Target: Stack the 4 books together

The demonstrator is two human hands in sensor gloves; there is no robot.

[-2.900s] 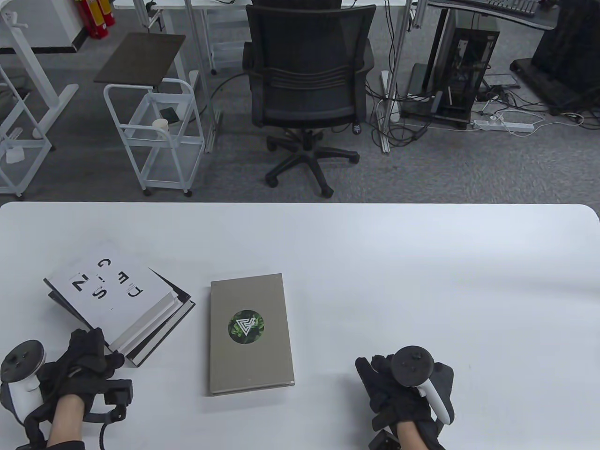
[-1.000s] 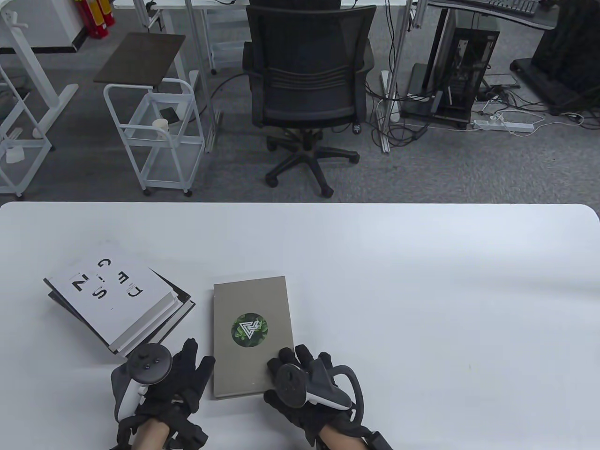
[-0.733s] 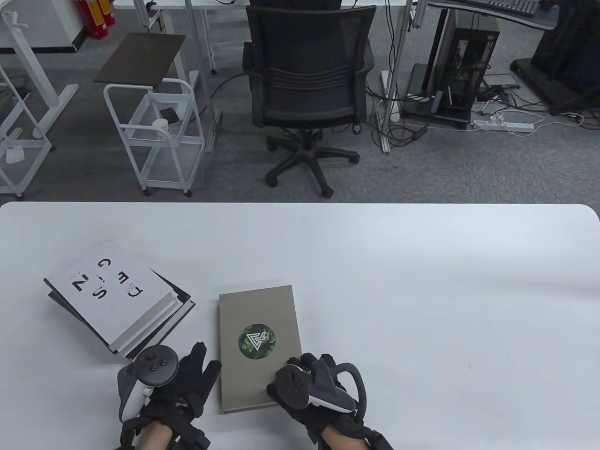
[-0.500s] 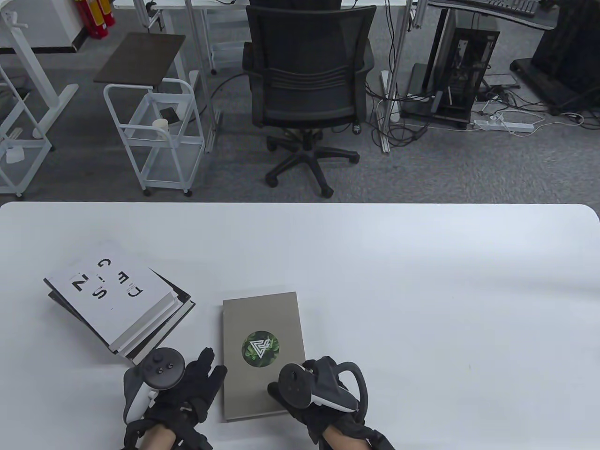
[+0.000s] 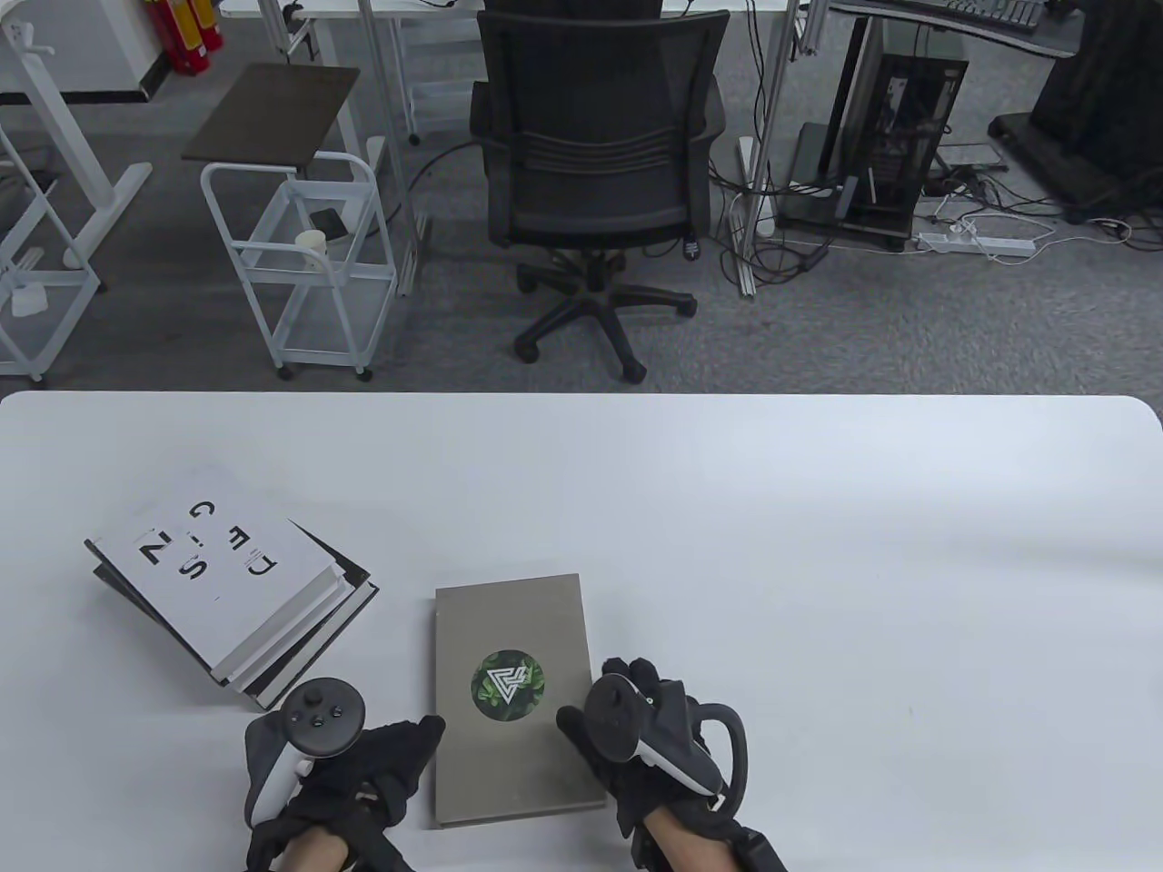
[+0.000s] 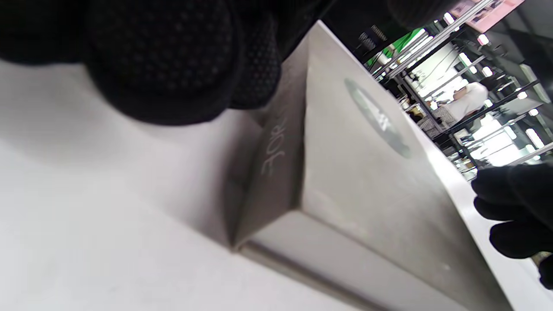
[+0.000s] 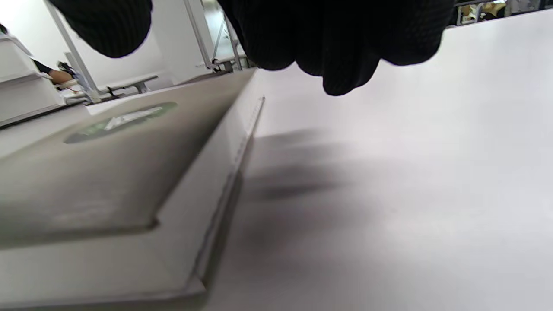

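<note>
Both your hands flanked the grey book point(image 5: 516, 698) near the counter's point(image 5: 818, 563) front edge.
Your left hand point(image 5: 363, 772) touched the book's left spine side, fingers point(image 6: 173, 65) curled against it; whether that grip actually clamped it, can't tell. Your right hand point(image 5: 636, 740) sat at the book's right edge, thumb over the cover, fingers beside the edge; grip closure unclear too. The white lettered book point(image 5: 213, 568) topped a skewed stack, left of the grey one.
</note>
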